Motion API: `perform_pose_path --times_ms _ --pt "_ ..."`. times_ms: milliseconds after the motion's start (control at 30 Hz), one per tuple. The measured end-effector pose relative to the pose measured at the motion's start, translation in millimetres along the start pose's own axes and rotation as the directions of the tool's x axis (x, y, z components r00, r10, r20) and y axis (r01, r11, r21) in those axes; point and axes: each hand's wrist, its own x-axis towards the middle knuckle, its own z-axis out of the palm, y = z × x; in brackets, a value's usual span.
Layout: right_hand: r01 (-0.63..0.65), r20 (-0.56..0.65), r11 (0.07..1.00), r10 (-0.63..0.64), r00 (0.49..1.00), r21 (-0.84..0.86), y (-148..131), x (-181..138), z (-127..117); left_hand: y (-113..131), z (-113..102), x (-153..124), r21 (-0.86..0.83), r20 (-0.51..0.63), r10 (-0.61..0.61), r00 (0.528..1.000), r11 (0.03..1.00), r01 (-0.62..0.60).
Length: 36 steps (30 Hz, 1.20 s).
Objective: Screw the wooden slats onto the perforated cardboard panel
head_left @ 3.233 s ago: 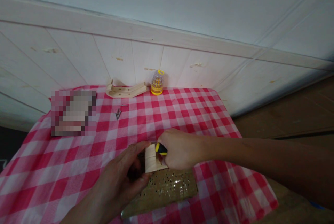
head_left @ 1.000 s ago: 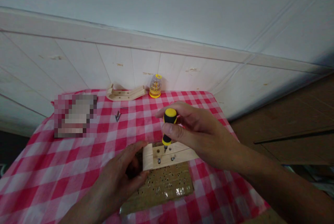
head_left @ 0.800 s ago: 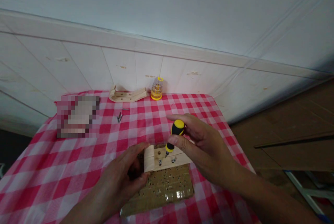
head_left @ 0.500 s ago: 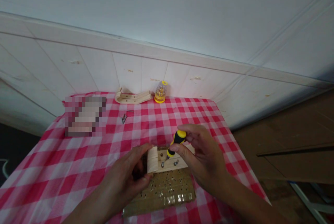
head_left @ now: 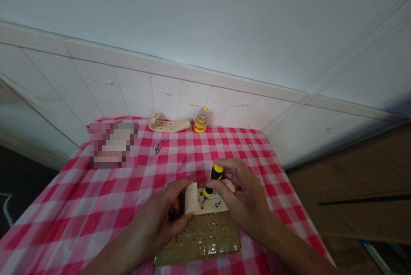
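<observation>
My right hand [head_left: 245, 193] is closed on a black and yellow screwdriver [head_left: 215, 173], its tip down at a screw [head_left: 202, 203] in a pale curved wooden piece [head_left: 192, 198]. A second screw [head_left: 218, 203] stands in the same wood, to the right. My left hand [head_left: 167, 211] grips the curled left end of the wood between thumb and fingers. Beneath the wood lies a brown taped cardboard pad [head_left: 205, 236] dotted with small holes. My right hand covers the wood's right end.
Toward the wall stand another curved wooden piece [head_left: 170, 125] and a yellow-based clear bit container [head_left: 201, 119]. Several small metal pieces [head_left: 158, 149] lie before them. A blurred-out flat object [head_left: 114, 144] is at left. The checked tablecloth [head_left: 105, 219] covers the table.
The view has shifted slightly, so things appear a little lower and to the right. The screwdriver stands more upright, its tip now at the left screw. My left hand keeps its grip.
</observation>
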Motion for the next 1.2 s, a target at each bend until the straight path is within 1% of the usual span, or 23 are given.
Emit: perform_pose_path --times_ms 100,267,400,500,600,867,1067,1200 --pt "-0.011 0.004 1.000 0.011 1.000 0.002 1.2 0.1 0.7 2.4 -1.4 0.8 -0.012 0.028 -0.005 1.000 1.000 0.005" --pt "0.012 -0.014 1.000 -0.012 1.000 -0.018 3.6 -2.0 -0.1 -4.1 2.2 -1.0 -0.020 -0.015 0.025 1.000 0.999 -0.025" --pt "0.084 -0.012 0.994 -0.085 0.996 -0.063 3.5 -5.7 -2.0 -7.5 3.5 -2.0 -0.018 -0.003 0.021 1.000 1.000 -0.022" --pt "0.131 -0.019 0.988 -0.133 0.991 -0.078 3.2 -8.7 -2.5 -9.5 4.2 -2.1 -0.015 -0.015 0.031 0.999 0.999 -0.031" --pt "0.118 -0.016 0.989 -0.120 0.993 -0.084 1.8 -10.2 -2.3 -11.5 5.0 -2.3 -0.006 -0.026 0.040 0.999 0.999 -0.040" --pt "0.081 -0.046 0.992 -0.086 0.995 -0.093 -3.2 -12.7 -0.6 -9.7 1.4 -2.7 0.008 -0.002 0.043 0.999 0.999 -0.043" --pt "0.146 0.044 0.976 -0.141 0.989 -0.163 -6.8 -15.2 -5.4 -9.9 2.3 -4.0 0.002 -0.007 0.048 0.999 0.999 -0.048" --pt "0.129 0.079 0.981 -0.119 0.990 -0.142 -11.0 -18.4 -5.1 -10.1 2.7 -3.8 0.012 -0.008 0.044 0.999 0.999 -0.043"
